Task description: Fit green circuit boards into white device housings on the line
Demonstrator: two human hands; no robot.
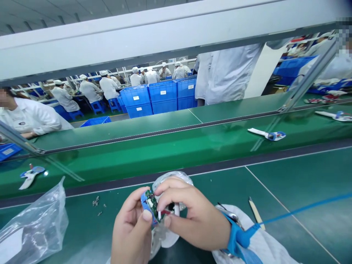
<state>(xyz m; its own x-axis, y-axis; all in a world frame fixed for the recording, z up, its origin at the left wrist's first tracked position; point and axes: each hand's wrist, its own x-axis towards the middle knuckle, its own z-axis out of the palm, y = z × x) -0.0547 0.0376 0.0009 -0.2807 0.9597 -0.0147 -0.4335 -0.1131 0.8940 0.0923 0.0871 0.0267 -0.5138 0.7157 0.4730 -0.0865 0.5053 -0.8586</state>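
My left hand and my right hand meet near the bottom middle of the view, both closed on a small blue-rimmed part with a green circuit board and thin wires. The left thumb presses its front edge. The right fingers pinch it from above. Behind the hands lies a clear plastic bag, partly hidden. A blue wrist strap circles my right wrist, and its blue cord runs off to the right.
A crumpled clear bag lies at the left on the green bench. A few small screws and a pale stick lie nearby. White-and-blue devices ride the conveyor belt. Blue crates and white-coated workers are beyond.
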